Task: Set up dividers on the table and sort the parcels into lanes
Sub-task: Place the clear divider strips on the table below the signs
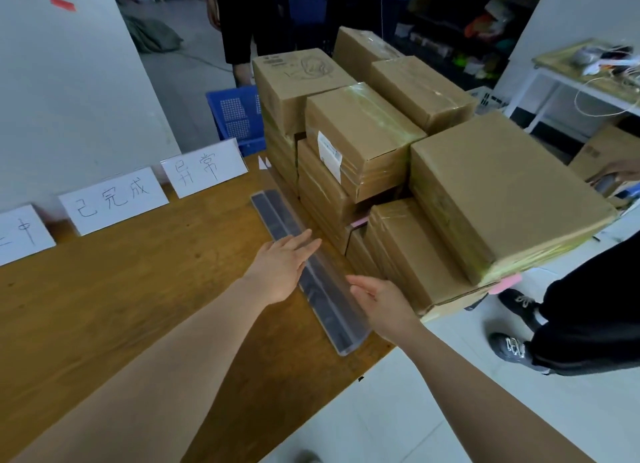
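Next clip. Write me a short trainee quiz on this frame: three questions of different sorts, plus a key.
1. True or false: the clear divider strips already stand upright across the table.
2. Multiple choice: how many white signs stand along the table's far edge? A one; B three; C six.
3. Short answer: what do the left hand and right hand hold?
Key: 1 false, they lie flat beside the stacked parcels. 2 B. 3 Nothing; both are open, with the left hand's fingers over the strips.
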Demonstrator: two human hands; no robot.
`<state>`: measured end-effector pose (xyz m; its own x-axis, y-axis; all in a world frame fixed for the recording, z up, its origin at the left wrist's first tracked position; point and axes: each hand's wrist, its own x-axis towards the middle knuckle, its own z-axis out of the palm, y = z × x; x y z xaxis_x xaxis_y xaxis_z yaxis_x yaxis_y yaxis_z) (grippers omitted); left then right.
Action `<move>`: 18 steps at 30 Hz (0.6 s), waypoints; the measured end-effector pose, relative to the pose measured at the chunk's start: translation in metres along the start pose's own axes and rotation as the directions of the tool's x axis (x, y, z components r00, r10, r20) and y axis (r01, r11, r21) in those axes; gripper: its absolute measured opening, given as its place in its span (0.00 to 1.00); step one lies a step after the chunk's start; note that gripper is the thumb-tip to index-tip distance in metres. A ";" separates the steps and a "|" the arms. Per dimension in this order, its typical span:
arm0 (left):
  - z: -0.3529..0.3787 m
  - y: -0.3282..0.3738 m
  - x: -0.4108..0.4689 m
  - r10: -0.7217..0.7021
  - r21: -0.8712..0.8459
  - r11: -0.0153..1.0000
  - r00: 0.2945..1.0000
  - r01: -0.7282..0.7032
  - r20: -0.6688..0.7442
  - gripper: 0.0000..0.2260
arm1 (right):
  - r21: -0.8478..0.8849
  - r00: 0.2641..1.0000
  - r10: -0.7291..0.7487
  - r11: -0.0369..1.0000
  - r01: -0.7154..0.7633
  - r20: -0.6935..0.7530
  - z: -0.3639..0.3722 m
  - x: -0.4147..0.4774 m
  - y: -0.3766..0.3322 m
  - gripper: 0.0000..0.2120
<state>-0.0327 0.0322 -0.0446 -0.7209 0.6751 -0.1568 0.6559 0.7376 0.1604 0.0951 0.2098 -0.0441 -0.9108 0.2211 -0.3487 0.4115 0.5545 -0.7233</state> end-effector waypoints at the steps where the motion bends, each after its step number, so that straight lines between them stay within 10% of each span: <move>1: -0.001 -0.003 -0.002 -0.003 0.007 1.000 1.000 0.003 -0.022 0.25 | 0.006 1.000 -0.002 1.000 0.002 0.004 -0.001 -0.001 -0.001 0.18; 18: -0.038 -0.027 0.011 0.041 0.009 0.999 0.996 -0.041 -0.074 0.09 | 0.121 0.995 0.053 0.992 -0.043 -0.080 0.003 -0.001 -0.003 0.16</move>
<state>-0.0668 0.0198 -0.0133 -0.7079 0.7021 -0.0776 0.6865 0.7097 0.1583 0.0952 0.2056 -0.0436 -0.8874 0.3137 -0.3378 0.4516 0.4434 -0.7743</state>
